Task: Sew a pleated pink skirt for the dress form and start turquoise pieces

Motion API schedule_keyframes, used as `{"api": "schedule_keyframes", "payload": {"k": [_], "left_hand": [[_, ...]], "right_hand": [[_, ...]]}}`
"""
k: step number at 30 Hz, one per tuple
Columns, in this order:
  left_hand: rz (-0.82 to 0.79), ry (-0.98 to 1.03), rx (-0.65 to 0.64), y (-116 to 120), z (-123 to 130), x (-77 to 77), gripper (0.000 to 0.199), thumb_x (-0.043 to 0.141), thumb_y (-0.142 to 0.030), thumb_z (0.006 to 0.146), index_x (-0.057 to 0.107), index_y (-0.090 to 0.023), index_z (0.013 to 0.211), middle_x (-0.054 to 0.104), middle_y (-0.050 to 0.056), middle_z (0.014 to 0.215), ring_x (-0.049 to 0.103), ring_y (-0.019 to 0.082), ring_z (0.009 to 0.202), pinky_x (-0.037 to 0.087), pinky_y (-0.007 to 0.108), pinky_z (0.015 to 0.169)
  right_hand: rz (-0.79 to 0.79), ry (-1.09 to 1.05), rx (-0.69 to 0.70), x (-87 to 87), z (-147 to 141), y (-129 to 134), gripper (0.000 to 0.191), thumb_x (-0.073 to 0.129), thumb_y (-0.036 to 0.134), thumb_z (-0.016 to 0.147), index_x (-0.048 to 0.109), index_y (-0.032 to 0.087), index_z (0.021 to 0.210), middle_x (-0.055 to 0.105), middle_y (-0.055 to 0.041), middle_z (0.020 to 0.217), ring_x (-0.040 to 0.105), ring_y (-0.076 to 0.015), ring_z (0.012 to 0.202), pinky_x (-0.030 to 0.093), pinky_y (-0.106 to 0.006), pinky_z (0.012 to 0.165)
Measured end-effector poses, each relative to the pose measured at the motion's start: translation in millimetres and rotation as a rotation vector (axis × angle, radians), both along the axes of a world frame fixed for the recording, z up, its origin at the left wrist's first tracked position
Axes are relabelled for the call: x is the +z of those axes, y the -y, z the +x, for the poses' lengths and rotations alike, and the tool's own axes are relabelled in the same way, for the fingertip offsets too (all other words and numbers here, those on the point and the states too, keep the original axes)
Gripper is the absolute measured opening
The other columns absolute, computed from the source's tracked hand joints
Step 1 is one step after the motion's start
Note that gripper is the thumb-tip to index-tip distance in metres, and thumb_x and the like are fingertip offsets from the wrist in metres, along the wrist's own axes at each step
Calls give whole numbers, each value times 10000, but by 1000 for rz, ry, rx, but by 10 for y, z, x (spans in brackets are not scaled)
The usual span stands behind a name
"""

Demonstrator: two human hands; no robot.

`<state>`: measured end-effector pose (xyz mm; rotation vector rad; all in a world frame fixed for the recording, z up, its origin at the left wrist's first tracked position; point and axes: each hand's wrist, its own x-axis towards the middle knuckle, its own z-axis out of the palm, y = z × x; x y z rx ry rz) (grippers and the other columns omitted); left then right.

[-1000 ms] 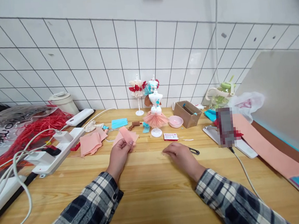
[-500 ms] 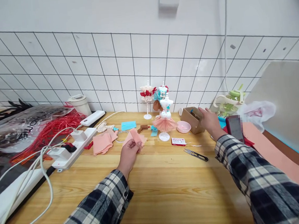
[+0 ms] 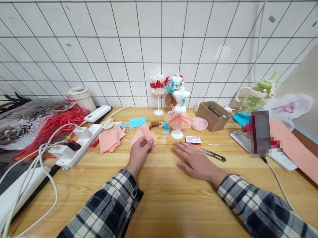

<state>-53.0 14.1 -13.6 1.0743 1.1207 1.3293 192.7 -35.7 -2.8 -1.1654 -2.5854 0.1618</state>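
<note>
My left hand [image 3: 140, 152] pinches a folded strip of peach paper [image 3: 147, 132] over more peach sheets on the wooden table. Fingers spread, my right hand [image 3: 193, 159] is low over the table with nothing in it. Just beyond it are a red and white small box [image 3: 193, 139] and black-handled thread snips [image 3: 213, 154]. A small white dress form with a pleated peach skirt [image 3: 178, 119] stands upright behind my hands. Two more decorated forms, one with red and cream trim [image 3: 158, 86], are behind it. A stack of peach squares [image 3: 109, 140] lies left of my left hand.
A pink bowl [image 3: 199, 124] and an open cardboard box [image 3: 214, 116] sit at the back right. Beyond them is a green-lidded jug [image 3: 258, 93]. A white power strip [image 3: 79, 151] with cables and red shredded paper [image 3: 54, 123] occupy the left side.
My right hand has come from the cardboard box back toward the middle of the table, its fingers now spread. My left hand still pinches the peach paper. The view has tilted down.
</note>
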Motion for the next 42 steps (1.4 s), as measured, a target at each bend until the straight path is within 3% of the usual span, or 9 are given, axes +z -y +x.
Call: {"api": "schedule_keyframes", "payload": {"k": [2, 6, 13, 21, 28, 31, 34, 37, 42], "left_hand": [[3, 5, -4, -5, -1, 5, 336, 764, -412, 642, 656, -152, 827, 648, 8, 699, 547, 123, 595, 399, 234, 569], [9, 8, -19, 3, -12, 24, 341, 763, -407, 641, 656, -147, 835, 640, 10, 699, 544, 128, 598, 403, 238, 570], [17, 11, -11, 35, -28, 38, 309, 765, -396, 631, 641, -148, 768, 609, -10, 629, 492, 101, 531, 366, 229, 530], [7, -21, -7, 71, -14, 78, 325, 764, -390, 650, 654, -138, 824, 659, 22, 708, 574, 131, 617, 403, 237, 572], [18, -63, -18, 53, -3, 56, 322, 769, -413, 635, 653, -146, 773, 644, 14, 672, 529, 121, 571, 378, 235, 546], [18, -69, -21, 57, -4, 52, 316, 760, -412, 650, 644, -143, 768, 640, 11, 674, 525, 120, 576, 377, 232, 552], [20, -68, -24, 66, -7, 49, 311, 757, -408, 658, 641, -139, 765, 630, 0, 667, 521, 114, 577, 378, 228, 563], [22, -63, -17, 67, -9, 43, 322, 759, -405, 658, 644, -138, 796, 640, 3, 688, 532, 115, 594, 385, 227, 576], [24, -61, -15, 66, 1, 44, 329, 771, -403, 645, 646, -140, 797, 640, 0, 686, 530, 113, 587, 389, 224, 572]], "right_hand": [[-76, 33, 19, 17, -184, -53, 562, 378, 414, 952, 298, 215, 1471, 269, -83, 1538, 231, -246, 1415, 222, -477, 1136], [-131, 60, 10, 27, -329, -156, 480, 326, 341, 978, 375, 203, 1435, 412, -71, 1467, 346, -206, 1367, 233, -441, 1144], [-20, 168, 34, -50, -122, -30, 485, 409, 81, 876, 511, 152, 1344, 537, -90, 1364, 493, -203, 1260, 391, -337, 1065], [-17, 224, 15, 6, -92, 236, 423, 466, 54, 841, 588, 98, 1243, 603, -152, 1269, 574, -242, 1150, 468, -349, 979], [-184, -169, 93, 50, -66, 364, 233, 469, 160, 904, 687, 226, 954, 712, -34, 911, 626, -157, 894, 491, -272, 831], [-125, -398, -41, 6, -24, 299, 221, 479, 168, 888, 674, 212, 981, 698, -48, 914, 618, -164, 869, 489, -289, 806], [-65, -383, -175, -67, 58, 132, 260, 466, 131, 865, 690, 202, 975, 685, -62, 883, 609, -186, 839, 484, -324, 778], [-65, -276, -179, -127, 73, -23, 313, 440, 123, 873, 700, 207, 1028, 680, -77, 936, 600, -199, 897, 479, -343, 817], [-151, -198, -113, -63, -109, 73, 419, 453, 338, 928, 550, 192, 1308, 508, -114, 1382, 427, -283, 1290, 303, -482, 1079]]}}
